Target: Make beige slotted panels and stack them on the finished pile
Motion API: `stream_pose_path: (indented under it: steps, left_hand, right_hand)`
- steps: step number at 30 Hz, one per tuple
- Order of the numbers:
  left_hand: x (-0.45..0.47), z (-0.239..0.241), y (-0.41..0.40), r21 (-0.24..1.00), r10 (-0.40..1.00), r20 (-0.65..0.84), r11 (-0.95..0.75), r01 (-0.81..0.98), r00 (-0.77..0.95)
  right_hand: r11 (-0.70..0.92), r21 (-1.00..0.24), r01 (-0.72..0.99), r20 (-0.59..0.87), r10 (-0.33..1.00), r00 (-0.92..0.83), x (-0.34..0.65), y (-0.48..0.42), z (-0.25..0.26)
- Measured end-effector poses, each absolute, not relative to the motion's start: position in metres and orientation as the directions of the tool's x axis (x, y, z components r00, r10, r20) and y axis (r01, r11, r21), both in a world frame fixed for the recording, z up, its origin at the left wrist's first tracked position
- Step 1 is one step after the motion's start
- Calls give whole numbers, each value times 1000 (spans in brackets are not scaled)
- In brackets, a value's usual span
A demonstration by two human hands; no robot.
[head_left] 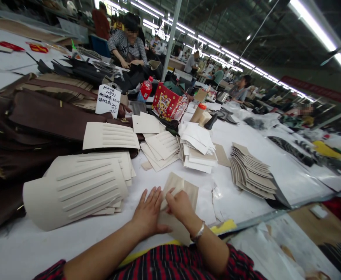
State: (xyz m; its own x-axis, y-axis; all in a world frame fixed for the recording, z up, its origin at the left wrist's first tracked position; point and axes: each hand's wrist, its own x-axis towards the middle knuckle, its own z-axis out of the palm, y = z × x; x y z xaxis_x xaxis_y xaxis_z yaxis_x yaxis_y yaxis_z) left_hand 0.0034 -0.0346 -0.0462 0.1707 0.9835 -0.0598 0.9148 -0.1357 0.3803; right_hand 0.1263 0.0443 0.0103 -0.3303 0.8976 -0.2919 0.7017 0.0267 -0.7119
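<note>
A beige flat panel (190, 190) lies on the white table in front of me, partly covered by both hands. My left hand (148, 214) is spread flat, its fingertips and thumb at the panel's left side. Over the panel's middle, my right hand (182, 206) is closed with the fingers curled in. What it pinches, if anything, is hidden. Left of my hands stand cream panels with raised ribs (91, 190), stacked and slightly curved. Beyond the hands are loose cream pieces (161, 146) and a pile of white sheets (198, 144).
A fanned stack of beige pieces (250, 171) lies to the right. Dark brown leather bags (42, 116) fill the left, with a handwritten card (107, 101) on them. Farther back are a red patterned box (170, 103), a red bottle (146, 88) and a co-worker (128, 46).
</note>
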Motion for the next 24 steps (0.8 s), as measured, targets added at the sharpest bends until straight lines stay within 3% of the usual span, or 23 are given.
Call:
stream_pose_path:
  steps: [2, 5, 11, 14, 17, 22, 24]
  left_hand:
    - [4, -45, -35, 375, 986, -65, -120, 919, 155]
    - [5, -44, -35, 352, 988, -72, -101, 930, 134]
    - [7, -40, -33, 314, 984, -104, -103, 944, 142]
    - [6, -39, -33, 315, 984, -99, -113, 942, 151]
    - [4, -42, -33, 344, 983, -85, -121, 931, 160]
    - [-7, -47, -35, 496, 994, 48, -109, 861, 98]
    - [-8, -43, -34, 617, 997, 70, -56, 785, 16]
  right_hand:
    - [-41, -761, 647, -294, 912, -287, 139, 42, 11]
    - [-44, -804, 593, -144, 982, -123, 150, 75, 18]
    - [89, -633, 769, -32, 990, -140, 130, 115, 24]
    - [75, -658, 749, -150, 962, -229, 124, 82, 23]
    - [-57, -722, 690, -350, 890, -292, 147, 48, 24]
    - [-173, -766, 618, -259, 965, -51, 248, 54, 35]
    - [-243, -750, 616, -320, 947, -16, 282, 69, 38]
